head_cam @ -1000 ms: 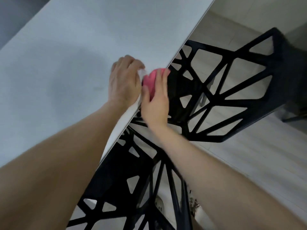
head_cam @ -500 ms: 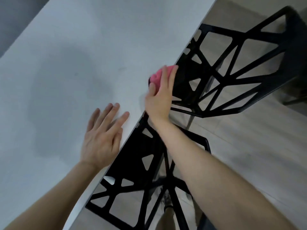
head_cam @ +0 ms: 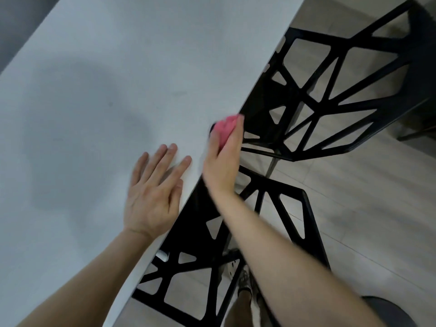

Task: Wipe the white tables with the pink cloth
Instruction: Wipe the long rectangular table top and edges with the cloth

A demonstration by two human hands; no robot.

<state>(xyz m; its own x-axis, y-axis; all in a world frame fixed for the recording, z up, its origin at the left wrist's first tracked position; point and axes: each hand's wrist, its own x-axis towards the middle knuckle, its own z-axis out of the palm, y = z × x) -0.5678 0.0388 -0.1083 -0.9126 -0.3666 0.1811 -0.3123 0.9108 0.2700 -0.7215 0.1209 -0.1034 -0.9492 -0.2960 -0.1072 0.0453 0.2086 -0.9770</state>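
The white table [head_cam: 113, 86] fills the left and centre of the view, its right edge running diagonally down toward me. My left hand [head_cam: 154, 191] lies flat on the tabletop near that edge, fingers straight and spread. My right hand [head_cam: 223, 159] is at the table's edge just to the right, fingers extended against the bunched pink cloth [head_cam: 224, 128], which it presses to the side of the edge. Only the cloth's upper part shows past the fingers. My right arm is motion-blurred.
Two black openwork chairs stand along the table's right side, one far [head_cam: 335, 95] and one near [head_cam: 212, 244], partly tucked under it. Pale wood floor [head_cam: 368, 199] lies to the right. My shoe [head_cam: 244, 277] shows below, and a dark round object [head_cam: 391, 312] sits bottom right.
My left hand drew back from beside the cloth and now lies flat on the table. My right hand with the cloth has slid toward me along the table edge.
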